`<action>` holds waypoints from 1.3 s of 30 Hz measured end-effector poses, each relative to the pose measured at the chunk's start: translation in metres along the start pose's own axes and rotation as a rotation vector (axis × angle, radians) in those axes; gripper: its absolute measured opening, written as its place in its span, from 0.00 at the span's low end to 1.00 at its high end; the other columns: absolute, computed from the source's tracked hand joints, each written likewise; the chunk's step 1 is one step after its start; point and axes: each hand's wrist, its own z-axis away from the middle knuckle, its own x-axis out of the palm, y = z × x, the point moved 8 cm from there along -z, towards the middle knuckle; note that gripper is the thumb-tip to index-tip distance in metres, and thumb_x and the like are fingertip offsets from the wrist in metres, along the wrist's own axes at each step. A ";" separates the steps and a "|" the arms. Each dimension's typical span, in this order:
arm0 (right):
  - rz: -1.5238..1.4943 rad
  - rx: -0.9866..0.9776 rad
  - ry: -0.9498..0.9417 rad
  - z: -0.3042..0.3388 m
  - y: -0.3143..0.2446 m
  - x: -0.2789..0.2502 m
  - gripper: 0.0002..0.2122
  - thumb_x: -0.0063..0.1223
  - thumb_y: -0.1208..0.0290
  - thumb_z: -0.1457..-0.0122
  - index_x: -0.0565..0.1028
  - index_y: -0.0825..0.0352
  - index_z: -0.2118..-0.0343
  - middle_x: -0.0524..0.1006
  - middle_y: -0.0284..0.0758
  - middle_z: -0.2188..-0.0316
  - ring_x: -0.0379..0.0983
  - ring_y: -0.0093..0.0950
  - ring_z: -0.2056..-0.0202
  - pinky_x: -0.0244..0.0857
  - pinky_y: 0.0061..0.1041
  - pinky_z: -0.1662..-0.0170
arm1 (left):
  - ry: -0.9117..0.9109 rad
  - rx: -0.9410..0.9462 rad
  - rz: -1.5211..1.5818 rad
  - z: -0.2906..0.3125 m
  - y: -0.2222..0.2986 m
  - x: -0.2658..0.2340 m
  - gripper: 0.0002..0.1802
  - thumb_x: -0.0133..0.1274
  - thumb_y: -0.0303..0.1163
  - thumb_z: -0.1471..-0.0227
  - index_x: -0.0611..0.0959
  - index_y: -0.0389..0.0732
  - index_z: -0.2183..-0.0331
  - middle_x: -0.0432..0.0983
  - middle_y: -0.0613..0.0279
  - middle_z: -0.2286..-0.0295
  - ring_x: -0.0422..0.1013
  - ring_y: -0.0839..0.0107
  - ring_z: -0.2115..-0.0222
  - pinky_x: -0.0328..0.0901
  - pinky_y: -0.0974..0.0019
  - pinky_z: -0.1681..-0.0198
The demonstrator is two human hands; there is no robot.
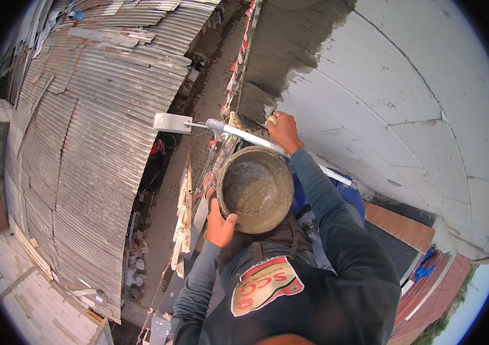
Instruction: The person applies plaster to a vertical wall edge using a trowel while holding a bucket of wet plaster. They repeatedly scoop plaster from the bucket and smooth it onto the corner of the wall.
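My left hand (221, 227) is closed on the rim of a round bucket (286, 202), with the thumb over the edge. Wet grey mortar (259, 192) lies inside, and the bucket is held in front of my body. Farther forward, my right hand (284, 133) grips the handle of a trowel (271, 119) beside the wall. The trowel's dark blade is only partly visible, and I cannot tell whether it touches the wall. Wet mortar coats the far part of the block wall (382, 75); pale blocks with joint lines show on the nearer part.
A white pole (256, 140) with a flat lamp head (172, 123) crosses just beyond the bucket. Red-and-white tape (236, 75) runs along the outer edge, with an alley (167, 190) far below. Corrugated roofing (100, 115) spreads at left. Wooden strips (183, 224) stand near my left arm.
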 end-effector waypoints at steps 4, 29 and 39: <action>-0.020 0.007 -0.026 0.003 -0.009 -0.012 0.19 0.61 0.68 0.45 0.81 0.78 0.55 0.82 0.60 0.64 0.81 0.55 0.58 0.74 0.46 0.52 | -0.003 0.004 0.019 0.003 0.006 0.000 0.26 0.58 0.30 0.54 0.70 0.31 0.54 0.78 0.35 0.62 0.76 0.36 0.58 0.68 0.49 0.52; -0.110 -0.102 -0.057 0.001 -0.050 -0.098 0.16 0.68 0.65 0.48 0.83 0.75 0.63 0.82 0.49 0.72 0.79 0.39 0.72 0.71 0.36 0.63 | 0.082 0.214 -0.112 0.004 0.027 -0.002 0.30 0.60 0.30 0.54 0.70 0.30 0.50 0.78 0.31 0.57 0.75 0.33 0.52 0.68 0.47 0.47; -0.125 -0.097 -0.094 0.013 -0.086 -0.160 0.17 0.68 0.65 0.47 0.84 0.76 0.61 0.82 0.41 0.75 0.76 0.28 0.77 0.71 0.29 0.67 | 0.083 0.206 -0.072 0.004 0.034 -0.002 0.28 0.59 0.28 0.55 0.72 0.32 0.51 0.80 0.35 0.58 0.77 0.39 0.54 0.69 0.49 0.48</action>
